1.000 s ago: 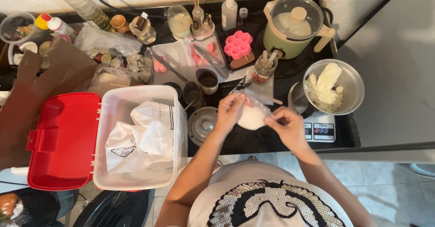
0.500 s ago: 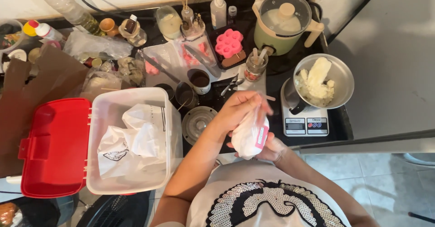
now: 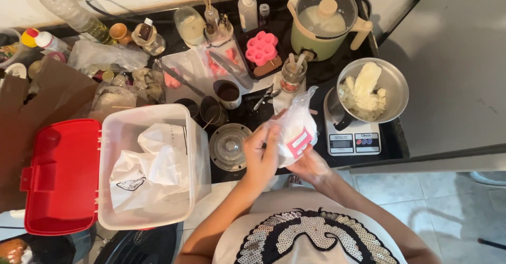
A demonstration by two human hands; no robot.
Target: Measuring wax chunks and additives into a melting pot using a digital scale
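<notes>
Both forearms rise from the bottom of the view and meet in front of the chest, elbows bent and drawn in toward the body. The left hand (image 3: 262, 156) stands upright with its back to the camera, fingers curled and pressed together in a grip. The right hand (image 3: 311, 165) lies lower, palm up, fingers cupped beneath what the two hands hold between them.

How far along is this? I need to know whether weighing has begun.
Done: white chunks already sit in the metal bowl on the scale. In hand: both hands hold a clear bag of white powder. Left: the bag's contents are not yet poured out.
</notes>
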